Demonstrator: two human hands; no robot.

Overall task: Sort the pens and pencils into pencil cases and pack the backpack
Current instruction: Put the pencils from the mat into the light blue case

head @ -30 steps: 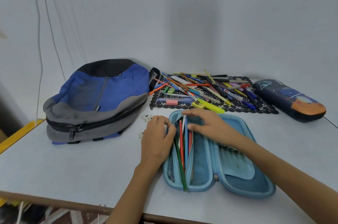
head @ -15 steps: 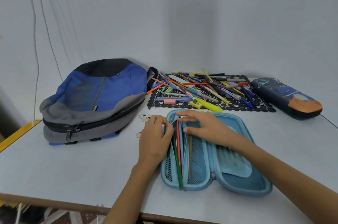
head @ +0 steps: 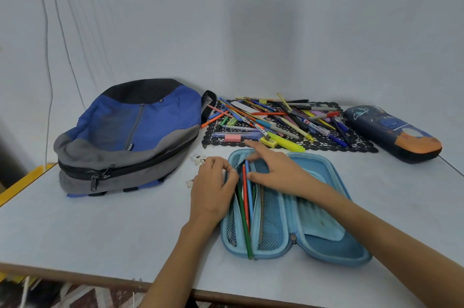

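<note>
A light blue pencil case [head: 331, 245] lies open in front of me, with green, red and blue pencils [head: 244, 209] in its left mesh half. My left hand [head: 213, 187] grips the case's left edge with curled fingers. My right hand [head: 273, 169] hovers over the top of the case, fingers spread and straight, holding nothing. A pile of pens and pencils [head: 278, 119] lies on a black lace mat [head: 361, 145] behind the case. A blue and grey backpack [head: 130, 132] lies zipped at the left. A dark blue and orange pencil case [head: 391, 133] lies shut at the right.
Small white scraps [head: 197, 159] lie between the backpack and the open case. The table's front edge [head: 75, 275] runs close below my arms. A yellow strip [head: 22, 183] borders the table's left side. White fabric hangs behind everything.
My right hand has lifted off the pencils in the case and its fingers now stretch toward the mat. My left hand stays on the case's left edge.
</note>
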